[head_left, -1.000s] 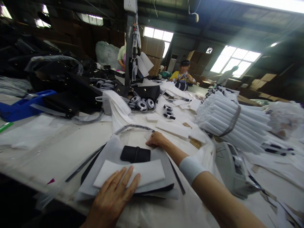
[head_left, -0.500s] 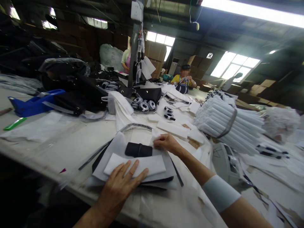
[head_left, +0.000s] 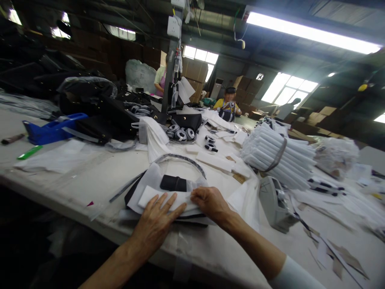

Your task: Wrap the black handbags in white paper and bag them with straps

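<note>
A black handbag [head_left: 130, 196] lies flat at the table's front edge, mostly covered by a thin white wrapping sheet [head_left: 147, 178]. Its wrapped handle [head_left: 183, 157] arches away from me. In the middle, a black strap closure [head_left: 173, 183] shows uncovered. Across the bag's near part runs a folded white foam strip [head_left: 146, 196]. My left hand [head_left: 158, 218] rests on that strip, fingers spread, pressing it flat. At the strip's right end, my right hand [head_left: 209, 202] has its fingertips pinched together on the edge of the white sheet, just beside the closure.
Left lie a blue tape dispenser [head_left: 54, 127], a green cutter [head_left: 30, 152] and piled black bags [head_left: 99, 114]. A strapped bundle of white foam tubes [head_left: 278, 154] and a grey tape dispenser [head_left: 275, 204] stand right. Two people work beyond the post [head_left: 170, 68].
My right hand has come down and nearer, bringing the sheet's edge from above the closure to the strip's right end. My left hand stays on the strip. The view has shifted slightly.
</note>
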### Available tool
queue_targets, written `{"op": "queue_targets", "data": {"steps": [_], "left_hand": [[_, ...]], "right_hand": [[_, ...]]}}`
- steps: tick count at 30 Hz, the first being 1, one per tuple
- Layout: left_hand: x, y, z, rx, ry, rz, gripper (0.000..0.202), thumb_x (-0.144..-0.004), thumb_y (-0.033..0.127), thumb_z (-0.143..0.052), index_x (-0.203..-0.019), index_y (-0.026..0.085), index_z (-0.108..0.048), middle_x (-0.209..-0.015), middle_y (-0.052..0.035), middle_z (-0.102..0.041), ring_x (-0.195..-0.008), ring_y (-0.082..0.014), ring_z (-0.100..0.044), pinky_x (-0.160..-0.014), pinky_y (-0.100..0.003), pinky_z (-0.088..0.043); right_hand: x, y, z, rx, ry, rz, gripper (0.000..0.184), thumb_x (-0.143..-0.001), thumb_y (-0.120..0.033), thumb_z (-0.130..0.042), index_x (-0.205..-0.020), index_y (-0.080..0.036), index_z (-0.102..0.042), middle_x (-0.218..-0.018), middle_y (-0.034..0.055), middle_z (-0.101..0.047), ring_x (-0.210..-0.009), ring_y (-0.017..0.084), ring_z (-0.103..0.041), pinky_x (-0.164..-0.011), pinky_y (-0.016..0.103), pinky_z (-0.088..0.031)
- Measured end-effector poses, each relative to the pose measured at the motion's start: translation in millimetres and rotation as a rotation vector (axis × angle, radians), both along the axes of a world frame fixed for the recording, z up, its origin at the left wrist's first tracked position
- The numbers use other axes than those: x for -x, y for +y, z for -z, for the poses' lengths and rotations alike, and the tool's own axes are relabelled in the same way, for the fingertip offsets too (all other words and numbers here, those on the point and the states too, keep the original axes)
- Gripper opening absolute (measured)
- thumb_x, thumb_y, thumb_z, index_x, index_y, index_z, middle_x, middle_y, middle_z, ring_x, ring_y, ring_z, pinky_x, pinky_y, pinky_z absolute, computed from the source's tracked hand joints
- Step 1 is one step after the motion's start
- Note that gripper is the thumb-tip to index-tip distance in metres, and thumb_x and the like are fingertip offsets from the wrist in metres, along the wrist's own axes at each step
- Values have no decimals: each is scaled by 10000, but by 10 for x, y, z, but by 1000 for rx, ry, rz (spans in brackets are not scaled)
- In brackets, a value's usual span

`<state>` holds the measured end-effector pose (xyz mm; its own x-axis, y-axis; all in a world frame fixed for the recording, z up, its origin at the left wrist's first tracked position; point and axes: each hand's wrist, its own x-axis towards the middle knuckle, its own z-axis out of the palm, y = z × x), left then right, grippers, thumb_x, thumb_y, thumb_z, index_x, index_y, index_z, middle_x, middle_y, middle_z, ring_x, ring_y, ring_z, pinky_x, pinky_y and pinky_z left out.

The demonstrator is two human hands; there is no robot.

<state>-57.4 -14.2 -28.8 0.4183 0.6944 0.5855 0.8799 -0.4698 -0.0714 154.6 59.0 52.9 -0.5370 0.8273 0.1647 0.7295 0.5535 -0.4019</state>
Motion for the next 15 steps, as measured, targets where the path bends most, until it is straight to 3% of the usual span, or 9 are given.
{"op": "queue_targets", "data": {"steps": [4,12,15], "left_hand": [[-39,-4,-20,21,-23,-19,520,-895,171,-513,-1353,416,-504,-1370,-21,-591,-1203,-278,-560,-1027,-468,-377],[-82,-53,-98,74,-113,-1,383,-891,299,-591,-1263,386,-587,-1357,-33,-604,-1221,-312,-563,-1029,-536,-398],[-163,-53,-121,51,-148,1,314,-912,294,-556,-1216,346,-614,-1371,-29,-594,-1273,-308,-525,-1094,-607,-307]], "right_hand": [[16,-228,90,-188,-27,-25,168,-857,-112,-611,-747,-208,-694,-762,7,-741,-747,165,-702,-1080,387,-402],[-12,-612,416,-530,144,-94,241,-939,-84,-447,-1012,-197,-647,-1063,58,-734,-1099,207,-651,-1106,448,-403],[-9,-646,493,-588,169,-86,233,-939,-89,-458,-1060,-183,-633,-1081,69,-729,-1114,214,-643,-1102,463,-413]]}}
